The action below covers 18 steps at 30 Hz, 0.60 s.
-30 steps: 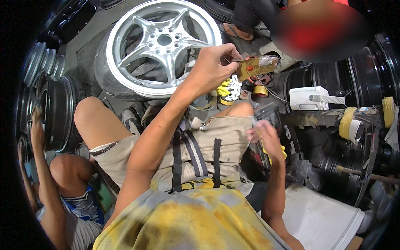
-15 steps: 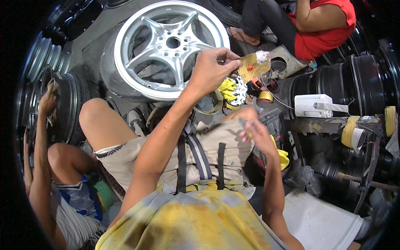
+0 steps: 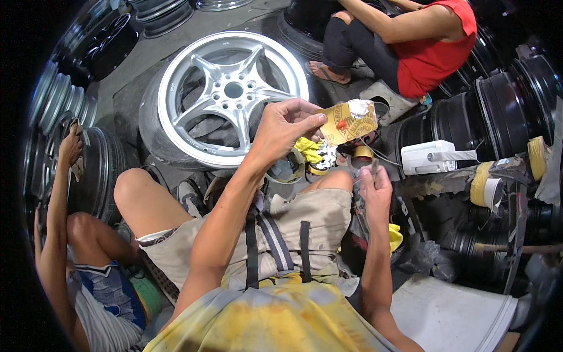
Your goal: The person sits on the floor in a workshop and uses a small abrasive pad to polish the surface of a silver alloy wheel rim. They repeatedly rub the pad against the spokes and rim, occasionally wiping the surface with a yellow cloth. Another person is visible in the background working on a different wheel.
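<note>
Nearest to the person, the right hand (image 3: 375, 190) hangs above the right knee and pinches a thin dark strip (image 3: 373, 168) between thumb and fingers; what this strip is, the picture does not show clearly. Compared with a second ago, this hand has come up and a little toward the left hand, so the two are now near but still apart.

The left hand (image 3: 285, 126) stays raised, and its fingertips close on the left edge of a yellow paper piece with a white lump on top (image 3: 349, 120). The piece has barely moved; it seems held ready while the right hand approaches.

Just beyond the left-hand grip lies a silver five-spoke alloy wheel (image 3: 231, 94) on the floor, and behind the paper piece sits a person in a red shirt (image 3: 437, 50).
</note>
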Available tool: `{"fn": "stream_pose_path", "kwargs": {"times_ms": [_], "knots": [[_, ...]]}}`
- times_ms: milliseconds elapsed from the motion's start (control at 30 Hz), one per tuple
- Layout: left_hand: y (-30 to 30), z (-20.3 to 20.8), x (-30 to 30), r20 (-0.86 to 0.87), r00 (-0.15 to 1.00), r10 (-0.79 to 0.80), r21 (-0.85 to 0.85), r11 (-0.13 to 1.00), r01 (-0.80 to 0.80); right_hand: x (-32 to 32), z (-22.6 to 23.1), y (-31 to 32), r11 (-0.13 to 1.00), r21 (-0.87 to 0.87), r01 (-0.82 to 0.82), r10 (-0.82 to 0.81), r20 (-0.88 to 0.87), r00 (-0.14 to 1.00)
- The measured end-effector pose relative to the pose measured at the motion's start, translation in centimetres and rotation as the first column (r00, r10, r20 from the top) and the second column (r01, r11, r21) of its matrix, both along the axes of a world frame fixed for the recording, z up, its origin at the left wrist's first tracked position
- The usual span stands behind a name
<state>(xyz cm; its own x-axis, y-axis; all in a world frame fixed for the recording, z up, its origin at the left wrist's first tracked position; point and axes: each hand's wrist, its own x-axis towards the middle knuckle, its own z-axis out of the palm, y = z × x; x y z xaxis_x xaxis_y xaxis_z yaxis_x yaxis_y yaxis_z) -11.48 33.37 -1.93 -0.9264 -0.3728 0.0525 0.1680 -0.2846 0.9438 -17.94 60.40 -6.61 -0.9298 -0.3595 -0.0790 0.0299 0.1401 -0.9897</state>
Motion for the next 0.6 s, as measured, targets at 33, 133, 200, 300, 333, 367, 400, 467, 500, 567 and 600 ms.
{"fn": "stream_pose_path", "kwargs": {"times_ms": [33,133,200,300,333,367,400,467,500,567,600], "knots": [[0.2,0.1,0.1,0.004,1.000,-0.010,-0.005,1.000,0.010,0.0,1.0,-0.4,0.997,-0.077,0.000,0.002,0.031,1.000],[0.0,0.0,0.3,-0.011,0.999,-0.050,0.005,0.999,0.050,-0.6,4.0,-1.7,0.956,-0.293,-0.005,0.033,0.090,0.995],[0.2,0.3,0.5,-0.018,0.997,-0.078,0.000,0.997,0.078,-0.2,5.7,-3.5,0.963,-0.271,0.009,-0.013,-0.011,1.000],[0.5,0.7,0.5,-0.022,0.995,-0.100,-0.027,0.995,0.099,-0.4,6.0,-5.0,0.948,-0.317,-0.003,-0.027,-0.092,0.995],[0.6,0.7,0.5,-0.021,0.994,-0.103,-0.046,0.994,0.102,-0.2,6.0,-5.6,0.945,-0.328,0.002,-0.040,-0.111,0.993],[0.7,0.6,0.6,-0.021,0.994,-0.105,-0.064,0.992,0.104,-0.2,5.9,-5.9,0.940,-0.340,0.006,-0.053,-0.129,0.990],[0.8,0.8,0.6,-0.006,0.993,-0.116,-0.052,0.992,0.115,-0.3,5.8,-6.1,0.946,-0.323,0.014,-0.067,-0.151,0.986],[0.9,0.8,0.8,-0.006,0.992,-0.128,-0.041,0.991,0.128,-0.5,5.3,-6.3,0.956,-0.291,0.033,-0.093,-0.196,0.976],[0.9,0.8,0.8,-0.008,0.991,-0.134,-0.037,0.990,0.133,-0.5,5.2,-6.4,0.962,-0.269,0.042,-0.103,-0.219,0.970],[1.0,1.0,0.8,0.013,0.991,-0.134,-0.044,0.990,0.134,-0.4,5.0,-6.4,0.972,-0.226,0.061,-0.122,-0.267,0.956],[1.0,1.1,0.8,0.024,0.991,-0.133,-0.044,0.990,0.134,-0.4,4.8,-6.4,0.968,-0.244,0.055,-0.118,-0.251,0.961]]}}
